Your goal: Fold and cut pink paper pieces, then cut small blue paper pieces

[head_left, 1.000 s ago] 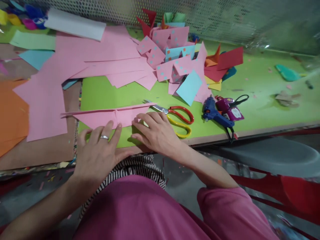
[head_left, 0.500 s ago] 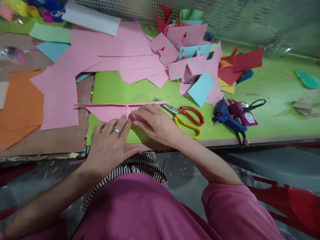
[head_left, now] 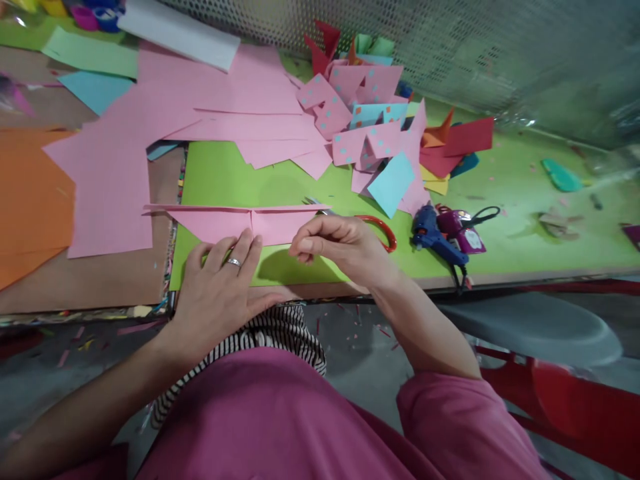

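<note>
A folded pink paper strip [head_left: 283,230] lies near the table's front edge, with a raised fold along its far side and a crease across its middle. My left hand [head_left: 217,287] lies flat, fingers stretched, pressing the near edge of the strip left of the crease. Above the strip's right end, my right hand [head_left: 350,250] is curled, thumb against the fingers; I see nothing in it. Scissors [head_left: 385,230] rest on the table behind my right hand, which hides much of them; a red handle loop and the blade tips show.
Pink sheets [head_left: 250,87] spread behind the strip, left of a pile of dotted pink cut-outs [head_left: 367,143]. A blue glue gun [head_left: 435,233] lies at right beside a purple object [head_left: 467,233]. Orange paper [head_left: 35,200] is at far left. A grey stool [head_left: 530,327] stands below the table edge.
My right hand has lifted from the paper's crease and moved right, curling in front of the scissors. My left hand stays on the paper. The view has shifted slightly to the right.
</note>
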### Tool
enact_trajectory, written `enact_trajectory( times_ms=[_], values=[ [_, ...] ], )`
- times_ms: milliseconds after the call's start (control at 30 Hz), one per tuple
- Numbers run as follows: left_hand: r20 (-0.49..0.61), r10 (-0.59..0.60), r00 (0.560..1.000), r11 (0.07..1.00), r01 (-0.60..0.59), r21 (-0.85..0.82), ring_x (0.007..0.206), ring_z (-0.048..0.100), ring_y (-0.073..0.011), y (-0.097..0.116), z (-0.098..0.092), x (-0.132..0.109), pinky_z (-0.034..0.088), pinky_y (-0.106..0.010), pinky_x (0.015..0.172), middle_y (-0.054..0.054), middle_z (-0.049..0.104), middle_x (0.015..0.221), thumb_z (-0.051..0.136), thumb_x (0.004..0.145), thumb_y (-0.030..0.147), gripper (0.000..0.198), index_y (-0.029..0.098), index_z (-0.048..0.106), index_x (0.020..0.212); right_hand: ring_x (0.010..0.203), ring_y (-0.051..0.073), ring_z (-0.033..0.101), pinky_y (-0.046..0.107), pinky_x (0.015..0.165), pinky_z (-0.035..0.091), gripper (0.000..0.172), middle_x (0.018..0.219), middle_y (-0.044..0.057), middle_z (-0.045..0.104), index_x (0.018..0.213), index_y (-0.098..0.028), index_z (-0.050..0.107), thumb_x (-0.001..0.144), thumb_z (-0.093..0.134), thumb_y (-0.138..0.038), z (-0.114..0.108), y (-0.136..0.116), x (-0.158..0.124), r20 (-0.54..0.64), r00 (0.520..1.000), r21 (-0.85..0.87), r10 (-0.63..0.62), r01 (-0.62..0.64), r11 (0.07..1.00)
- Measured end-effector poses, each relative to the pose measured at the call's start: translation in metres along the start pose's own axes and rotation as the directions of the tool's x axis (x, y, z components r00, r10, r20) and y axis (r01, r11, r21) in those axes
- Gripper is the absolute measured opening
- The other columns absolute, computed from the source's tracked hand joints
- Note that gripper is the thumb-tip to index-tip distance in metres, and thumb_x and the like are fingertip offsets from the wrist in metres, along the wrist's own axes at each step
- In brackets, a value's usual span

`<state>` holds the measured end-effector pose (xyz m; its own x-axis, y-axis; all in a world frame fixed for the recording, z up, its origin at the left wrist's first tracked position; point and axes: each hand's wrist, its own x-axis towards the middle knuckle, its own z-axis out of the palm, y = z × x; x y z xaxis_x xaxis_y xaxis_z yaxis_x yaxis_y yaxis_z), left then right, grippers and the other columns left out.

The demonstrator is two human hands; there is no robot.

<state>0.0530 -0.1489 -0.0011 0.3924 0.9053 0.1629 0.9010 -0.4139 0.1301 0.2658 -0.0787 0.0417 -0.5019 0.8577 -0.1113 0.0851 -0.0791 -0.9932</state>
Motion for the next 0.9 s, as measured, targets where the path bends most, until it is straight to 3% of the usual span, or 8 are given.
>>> enact_trajectory(
  times_ms=[200, 300, 400, 500, 533, 600, 700, 900],
  values=[
    [-0.018, 0.007, 1.000, 1.000, -0.007, 0.014, 0.128, 0.058, -0.0378, -0.001, 0.000, 0.000, 0.044, -0.052, 0.102, -0.017, 0.057, 0.155, 0.041, 0.098, 0.075, 0.084, 0.011, 0.055, 0.150, 0.066, 0.009, 0.057, 0.023, 0.062, 0.048, 0.036, 0.076, -0.002, 0.063, 0.083, -0.019, 0.060, 0.097, 0.067, -0.051, 0.005, 0.002, 0.001, 0.009, 1.000, 0.083, 0.028, -0.028, 0.996],
    [-0.019, 0.014, 1.000, 1.000, -0.013, 0.023, 0.128, 0.057, -0.0385, -0.001, 0.001, -0.001, 0.043, -0.053, 0.103, -0.018, 0.057, 0.155, 0.047, 0.099, 0.070, 0.080, 0.010, 0.055, 0.150, 0.060, 0.009, 0.046, 0.024, 0.060, 0.044, 0.046, 0.066, -0.005, 0.050, 0.072, -0.022, 0.050, 0.102, 0.056, -0.057, 0.008, -0.001, -0.004, -0.060, 0.994, -0.097, -0.091, 0.085, 0.992],
    [-0.020, 0.021, 1.000, 0.999, -0.020, 0.036, 0.128, 0.057, -0.0389, -0.002, 0.003, -0.002, 0.044, -0.053, 0.102, -0.020, 0.058, 0.153, 0.049, 0.099, 0.068, 0.079, 0.009, 0.055, 0.150, 0.060, 0.009, 0.047, 0.024, 0.060, 0.042, 0.045, 0.065, -0.005, 0.053, 0.072, -0.020, 0.055, 0.103, 0.057, -0.052, 0.009, -0.007, -0.013, 0.069, 0.990, -0.340, -0.125, 0.142, 0.930],
    [-0.033, 0.033, 0.999, 0.999, -0.032, 0.039, 0.127, 0.057, -0.0380, -0.003, 0.005, -0.002, 0.045, -0.053, 0.101, -0.019, 0.059, 0.152, 0.047, 0.099, 0.069, 0.075, 0.012, 0.060, 0.146, 0.089, 0.014, 0.065, 0.029, 0.079, 0.052, 0.020, 0.101, 0.003, 0.073, 0.108, -0.020, 0.070, 0.102, 0.063, -0.037, 0.008, -0.007, -0.011, 0.316, 0.933, -0.533, -0.171, 0.324, 0.782],
    [-0.040, 0.038, 0.998, 0.999, -0.036, 0.038, 0.127, 0.057, -0.0380, -0.003, 0.005, -0.002, 0.045, -0.053, 0.101, -0.019, 0.059, 0.152, 0.046, 0.099, 0.069, 0.075, 0.012, 0.061, 0.144, 0.102, 0.017, 0.066, 0.033, 0.088, 0.054, 0.023, 0.114, 0.007, 0.073, 0.121, -0.021, 0.069, 0.103, 0.061, -0.034, 0.008, -0.005, -0.007, 0.349, 0.912, -0.602, -0.215, 0.393, 0.695],
    [-0.052, 0.043, 0.998, 0.999, -0.042, 0.035, 0.127, 0.057, -0.0382, -0.003, 0.005, -0.002, 0.045, -0.053, 0.101, -0.021, 0.060, 0.151, 0.046, 0.100, 0.068, 0.076, 0.009, 0.060, 0.145, 0.114, 0.023, 0.064, 0.042, 0.099, 0.052, 0.030, 0.127, 0.012, 0.071, 0.131, -0.021, 0.067, 0.105, 0.055, -0.030, 0.008, 0.002, 0.007, 0.335, 0.891, -0.750, -0.306, 0.448, 0.486],
    [-0.081, 0.047, 0.996, 0.999, -0.045, 0.030, 0.127, 0.057, -0.0383, -0.003, 0.004, -0.001, 0.044, -0.053, 0.102, -0.022, 0.059, 0.151, 0.044, 0.100, 0.068, 0.079, 0.004, 0.057, 0.146, 0.106, 0.025, 0.062, 0.044, 0.096, 0.051, 0.034, 0.123, 0.015, 0.072, 0.127, -0.016, 0.070, 0.108, 0.044, -0.026, 0.009, 0.014, 0.031, 0.333, 0.883, -0.862, -0.331, 0.428, 0.273],
    [-0.082, 0.036, 0.996, 0.999, -0.037, -0.006, 0.127, 0.057, -0.0383, -0.001, 0.005, 0.000, 0.042, -0.054, 0.104, -0.021, 0.061, 0.149, 0.044, 0.101, 0.065, 0.077, 0.004, 0.057, 0.147, 0.100, 0.024, 0.059, 0.039, 0.091, 0.050, 0.036, 0.113, 0.013, 0.071, 0.119, -0.014, 0.070, 0.109, 0.038, -0.026, 0.012, 0.024, 0.046, 0.347, 0.896, -0.872, -0.278, 0.417, 0.257]
  ],
)
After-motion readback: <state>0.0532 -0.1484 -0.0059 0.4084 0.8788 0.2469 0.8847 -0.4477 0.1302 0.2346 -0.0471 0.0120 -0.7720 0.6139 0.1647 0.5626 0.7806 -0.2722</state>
